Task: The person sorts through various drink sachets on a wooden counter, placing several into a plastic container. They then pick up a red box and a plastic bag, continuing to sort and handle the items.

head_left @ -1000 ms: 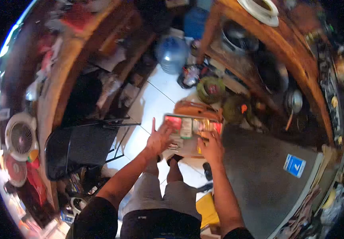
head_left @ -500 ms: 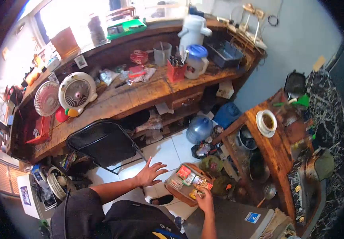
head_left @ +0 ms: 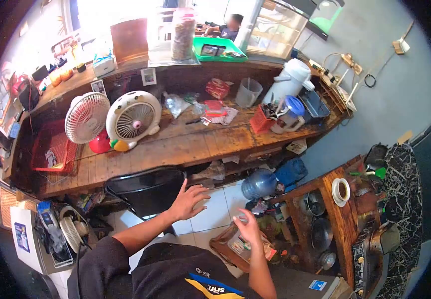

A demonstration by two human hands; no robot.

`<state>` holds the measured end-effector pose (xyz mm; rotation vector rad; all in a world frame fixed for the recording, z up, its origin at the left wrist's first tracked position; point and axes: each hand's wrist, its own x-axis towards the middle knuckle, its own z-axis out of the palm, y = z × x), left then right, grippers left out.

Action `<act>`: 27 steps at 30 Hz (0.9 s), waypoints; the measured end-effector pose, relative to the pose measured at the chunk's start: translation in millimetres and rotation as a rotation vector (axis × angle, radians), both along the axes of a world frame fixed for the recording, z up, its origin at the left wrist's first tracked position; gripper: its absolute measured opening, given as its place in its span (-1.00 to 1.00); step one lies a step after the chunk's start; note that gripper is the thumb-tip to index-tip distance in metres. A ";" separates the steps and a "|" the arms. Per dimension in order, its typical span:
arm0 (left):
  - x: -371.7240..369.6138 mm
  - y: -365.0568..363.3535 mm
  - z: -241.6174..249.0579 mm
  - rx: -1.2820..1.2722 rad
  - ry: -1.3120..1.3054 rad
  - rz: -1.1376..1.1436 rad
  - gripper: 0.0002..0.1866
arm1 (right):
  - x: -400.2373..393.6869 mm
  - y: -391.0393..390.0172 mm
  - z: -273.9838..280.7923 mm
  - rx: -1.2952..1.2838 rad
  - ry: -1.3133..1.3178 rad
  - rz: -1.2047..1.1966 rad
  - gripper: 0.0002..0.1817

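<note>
My left hand (head_left: 189, 200) is open, its fingers spread in the air beside the black folding chair (head_left: 145, 184). My right hand (head_left: 248, 229) is raised over a wood-rimmed tray (head_left: 215, 240); its thumb and fingers are apart and nothing shows between them. Small packs (head_left: 239, 245) in red, white and green lie on the tray, partly hidden behind my right hand and forearm.
A long wooden counter (head_left: 175, 144) carries two fans (head_left: 134, 122), a red cutlery holder (head_left: 261, 119) and a blue-lidded jug (head_left: 290, 112). On the right, a wooden shelf (head_left: 345, 224) holds pots and a white cup (head_left: 341, 190). Beyond the counter sits a person (head_left: 229, 31).
My right hand has lifted away from the packs on the tray and its fingers have opened. My left hand stays spread. The view has tilted up, showing more of the counter and window.
</note>
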<state>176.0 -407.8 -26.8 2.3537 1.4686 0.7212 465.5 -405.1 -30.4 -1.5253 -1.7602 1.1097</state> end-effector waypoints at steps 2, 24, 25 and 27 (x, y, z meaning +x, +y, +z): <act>-32.4 8.5 5.2 0.000 0.005 0.042 -0.68 | -41.9 20.2 -6.6 -0.036 0.051 0.028 -0.54; -95.7 184.9 -40.5 -0.288 -0.846 0.653 -0.80 | -140.2 242.6 11.7 0.153 -0.018 0.284 -0.62; -99.2 201.1 -39.9 -0.184 -0.952 0.720 -0.77 | -140.6 260.1 13.5 0.226 -0.034 0.309 -0.61; -112.9 233.3 -32.9 -0.181 -1.083 0.833 -0.74 | -141.8 300.0 14.3 0.224 -0.039 0.334 -0.57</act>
